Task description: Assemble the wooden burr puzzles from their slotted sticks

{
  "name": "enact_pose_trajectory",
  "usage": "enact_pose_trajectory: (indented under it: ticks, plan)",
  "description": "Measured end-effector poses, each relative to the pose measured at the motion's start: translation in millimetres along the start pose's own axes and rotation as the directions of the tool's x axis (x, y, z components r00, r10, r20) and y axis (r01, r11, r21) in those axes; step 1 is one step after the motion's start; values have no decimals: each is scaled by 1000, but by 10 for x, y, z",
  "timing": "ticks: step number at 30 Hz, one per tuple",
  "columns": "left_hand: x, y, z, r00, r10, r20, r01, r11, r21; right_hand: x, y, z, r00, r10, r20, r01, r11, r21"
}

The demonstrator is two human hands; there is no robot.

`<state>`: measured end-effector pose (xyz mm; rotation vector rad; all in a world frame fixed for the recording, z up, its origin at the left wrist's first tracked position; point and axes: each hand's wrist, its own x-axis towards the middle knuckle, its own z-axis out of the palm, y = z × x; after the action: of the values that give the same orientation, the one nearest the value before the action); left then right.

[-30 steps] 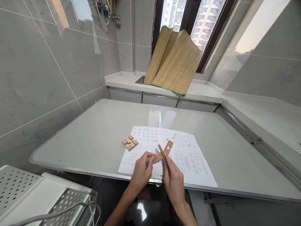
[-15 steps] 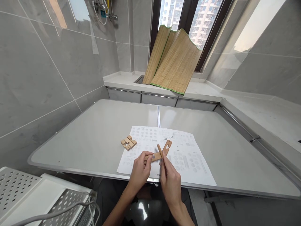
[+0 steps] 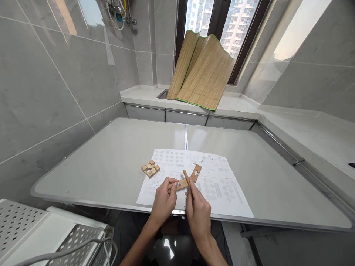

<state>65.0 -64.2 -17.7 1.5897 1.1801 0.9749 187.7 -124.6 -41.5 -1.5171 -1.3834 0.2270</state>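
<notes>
My left hand (image 3: 165, 198) pinches one end of a flat wooden puzzle piece (image 3: 183, 183) with a slot in it. In my right hand (image 3: 198, 207), thumb and fingers close on a second, narrow wooden puzzle piece (image 3: 186, 176), seen nearly edge-on. The two pieces cross and meet between my hands; whether they interlock I cannot tell. Just beyond my right fingertips a third slotted wooden piece (image 3: 195, 175) lies on the printed sheet (image 3: 222, 199). To the left, a flat group of small wooden blocks (image 3: 150, 169) rests at the sheet's edge.
Under the sheet is a pale folding table (image 3: 111, 159) with a centre seam. A white perforated rack (image 3: 24, 221) with a grey cable (image 3: 72, 248) stands at the lower left. Behind, a bamboo mat (image 3: 206, 74) leans on the ledge (image 3: 141, 95) by the window.
The view has shifted slightly, moving everything a little in the picture. Both hands keep the same hold on the wooden pieces, which stay crossed in nearly the same pose.
</notes>
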Motion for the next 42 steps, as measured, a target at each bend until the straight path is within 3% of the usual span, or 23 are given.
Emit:
enact_pose_trajectory:
  ticks: [11,19,28,36,42]
  plan:
    - [-16,0,4,1000,-5,-31,4,999,-34,76,-75,40,1000,-16,-4,16,1000,18]
    - [-12,-2,-25,1000,17,-17,-17,1000,4,119,-86,-116,993,-58,101,46,992,120]
    - [-1,-43,-6,997,31,-78,-32,999,-6,48,-92,79,999,-34,-13,35,997,64]
    - [16,-57,-20,999,38,-32,-38,999,3,157,-75,-81,997,-29,66,19,988,152]
    - [16,-81,0,995,53,-79,-53,999,-1,153,-139,-34,999,-23,31,19,991,130]
